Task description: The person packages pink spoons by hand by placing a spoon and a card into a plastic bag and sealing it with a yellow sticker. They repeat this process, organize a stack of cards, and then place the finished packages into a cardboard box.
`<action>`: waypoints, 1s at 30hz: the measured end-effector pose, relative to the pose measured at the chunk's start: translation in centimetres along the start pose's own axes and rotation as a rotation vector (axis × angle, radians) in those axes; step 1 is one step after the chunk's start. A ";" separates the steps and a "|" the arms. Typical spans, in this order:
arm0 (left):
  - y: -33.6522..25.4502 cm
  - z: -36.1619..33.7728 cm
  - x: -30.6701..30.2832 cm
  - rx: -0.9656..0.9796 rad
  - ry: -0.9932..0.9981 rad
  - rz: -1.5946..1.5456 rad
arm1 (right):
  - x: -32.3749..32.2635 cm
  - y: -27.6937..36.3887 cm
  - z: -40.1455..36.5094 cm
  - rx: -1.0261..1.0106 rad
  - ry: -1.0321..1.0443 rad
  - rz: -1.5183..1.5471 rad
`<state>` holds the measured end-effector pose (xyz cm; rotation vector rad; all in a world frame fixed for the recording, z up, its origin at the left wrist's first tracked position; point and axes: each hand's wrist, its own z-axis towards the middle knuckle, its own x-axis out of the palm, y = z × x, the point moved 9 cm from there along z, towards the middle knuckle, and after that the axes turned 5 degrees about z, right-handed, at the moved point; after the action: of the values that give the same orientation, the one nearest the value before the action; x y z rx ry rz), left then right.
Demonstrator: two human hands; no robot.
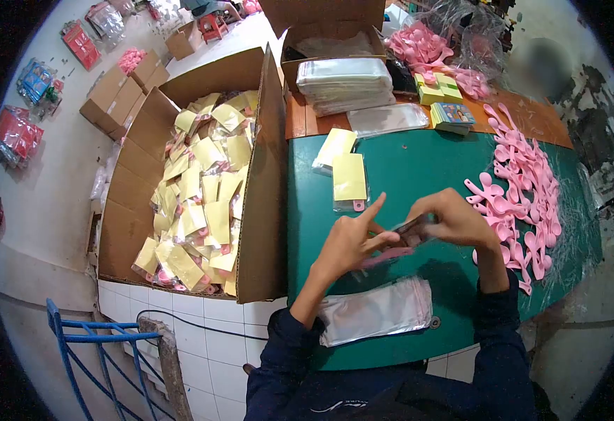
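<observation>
Over the green table (391, 175), my left hand (349, 242) pinches a clear plastic bag (385, 258) with its thumb and lower fingers, its index finger pointing up and away. Something pink, probably a spoon, shows through the bag. My right hand (454, 219) is curled round the bag's other end and a dark card (413, 228); motion blurs the detail there. Below both hands lies a stack of clear plastic bags (377, 312). Just beyond my left hand sits a packed bag with a yellow card (350, 179), and another yellow-backed packet (335, 149) is behind it.
Left of the table stands a large cardboard box (261, 182) holding many yellow-backed packets (217, 217). Pink spoons (524, 189) are heaped at the right. Along the back are stacked plastic bags (345, 81), printed cards (453, 116) and yellow cards (437, 90). A blue metal frame (110, 338) stands lower left.
</observation>
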<state>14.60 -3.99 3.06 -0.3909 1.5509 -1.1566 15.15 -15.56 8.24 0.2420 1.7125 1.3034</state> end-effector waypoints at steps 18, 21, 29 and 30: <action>3.4 0.5 -0.7 -0.104 -0.085 -0.812 | -4.3 -4.4 -0.5 0.197 -0.321 0.475; 3.4 0.4 -0.8 -0.130 -0.084 -0.819 | -3.9 -4.4 -0.4 0.215 -0.292 0.460; 5.9 0.6 0.9 -0.219 -0.073 -0.683 | -4.1 -4.3 -0.6 0.160 -0.285 0.253; 6.6 0.5 0.8 -0.246 -0.145 -0.649 | -4.7 -3.6 -0.7 0.130 -0.368 0.123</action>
<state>16.93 -1.77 -2.77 -1.1809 1.4811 -1.3810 18.46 -20.47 7.81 0.6318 1.4849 1.1511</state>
